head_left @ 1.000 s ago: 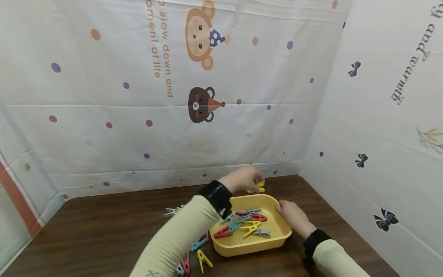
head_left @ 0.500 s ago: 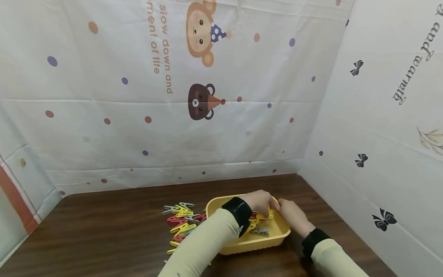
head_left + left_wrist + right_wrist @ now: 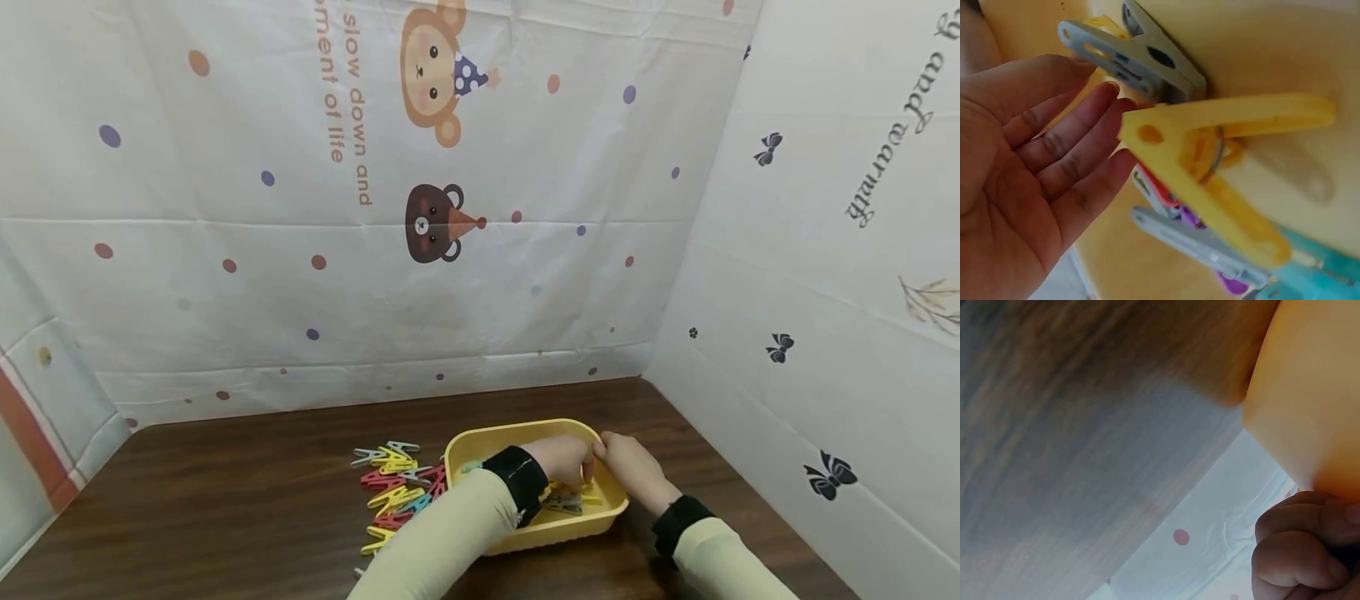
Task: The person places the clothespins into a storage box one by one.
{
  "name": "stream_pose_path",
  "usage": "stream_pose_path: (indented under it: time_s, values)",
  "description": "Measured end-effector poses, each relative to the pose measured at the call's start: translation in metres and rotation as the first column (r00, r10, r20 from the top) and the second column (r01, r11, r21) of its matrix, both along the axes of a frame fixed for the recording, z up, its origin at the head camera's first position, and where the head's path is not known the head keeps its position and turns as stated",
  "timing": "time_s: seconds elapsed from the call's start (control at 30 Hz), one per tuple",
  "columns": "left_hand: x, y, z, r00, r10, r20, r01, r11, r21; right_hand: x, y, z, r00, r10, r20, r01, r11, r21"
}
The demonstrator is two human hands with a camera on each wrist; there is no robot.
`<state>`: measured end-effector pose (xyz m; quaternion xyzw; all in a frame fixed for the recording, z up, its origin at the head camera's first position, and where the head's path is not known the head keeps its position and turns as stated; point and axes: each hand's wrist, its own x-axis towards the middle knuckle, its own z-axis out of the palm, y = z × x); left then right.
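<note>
Inside the yellow, round-cornered plastic tray (image 3: pixel 570 530), the left hand (image 3: pixel 562 458), fingers loosely extended, is just beside a V-shaped yellow plastic clothespin (image 3: pixel 1191 122) (a grey plastic one (image 3: pixel 1138 53) sits near its thumb); the right hand (image 3: pixel 634 472) grips the right rim. Multicoloured plastic clothespins (image 3: pixel 390 500) lie left.

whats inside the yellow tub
Clothespins in yellow, gray, teal, purple and red show inside the yellow tub; in the head view the left hand and wristband hide part of it.
</note>
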<state>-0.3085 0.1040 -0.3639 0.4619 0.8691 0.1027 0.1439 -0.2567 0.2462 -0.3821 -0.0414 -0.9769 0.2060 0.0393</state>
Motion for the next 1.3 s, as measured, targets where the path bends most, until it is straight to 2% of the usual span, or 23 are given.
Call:
stream_pose_path:
  time_s: [0.13, 0.27, 0.4, 0.47, 0.53, 0.67, 0.8, 0.9, 1.07, 1.17, 1.3]
  values:
    - [-0.003, -0.006, 0.013, 1.000, 0.010, 0.010, -0.010, 0.999, 0.031, 0.001, 0.000, 0.000, 1.000, 0.003, -0.003, -0.003, 1.000, 0.006]
    - [-0.009, -0.025, 0.041, 0.999, -0.026, -0.032, 0.028, 0.997, 0.077, 0.001, -0.001, 0.000, 1.000, -0.006, 0.011, 0.006, 0.999, 0.031]
    - [-0.016, -0.069, 0.072, 0.993, -0.074, -0.088, 0.087, 0.985, 0.152, -0.002, -0.003, 0.001, 0.999, -0.030, 0.045, 0.027, 0.998, 0.052]
    - [-0.019, -0.098, 0.081, 0.995, -0.062, -0.079, 0.077, 0.975, 0.207, -0.003, -0.004, 0.002, 0.998, -0.038, 0.057, 0.035, 0.997, 0.062]
    - [-0.021, -0.128, 0.083, 0.999, -0.013, -0.049, 0.025, 0.966, 0.258, -0.003, -0.004, 0.002, 0.997, -0.039, 0.061, 0.035, 0.997, 0.072]
    - [-0.027, -0.175, 0.073, 0.994, 0.112, -0.004, -0.107, 0.957, 0.270, -0.003, -0.003, 0.002, 0.997, -0.030, 0.064, 0.026, 0.997, 0.070]
    - [-0.036, -0.198, 0.051, 0.973, 0.226, 0.040, -0.229, 0.951, 0.209, -0.002, -0.001, 0.001, 0.997, -0.037, 0.073, 0.033, 0.998, 0.056]
    - [-0.046, -0.198, 0.032, 0.959, 0.277, 0.057, -0.283, 0.946, 0.159, -0.003, 0.001, 0.001, 0.996, -0.047, 0.077, 0.043, 0.998, 0.052]
    - [-0.059, -0.186, 0.005, 0.953, 0.294, 0.067, -0.299, 0.949, 0.097, -0.003, 0.001, 0.000, 0.995, -0.052, 0.082, 0.048, 0.998, 0.047]
    - [-0.065, -0.178, -0.006, 0.947, 0.304, 0.103, -0.312, 0.948, 0.070, -0.003, -0.002, -0.001, 0.996, -0.051, 0.078, 0.047, 0.998, 0.048]
    - [-0.071, -0.171, -0.015, 0.941, 0.312, 0.128, -0.320, 0.946, 0.044, -0.003, -0.004, 0.001, 0.996, -0.057, 0.066, 0.054, 0.997, 0.051]
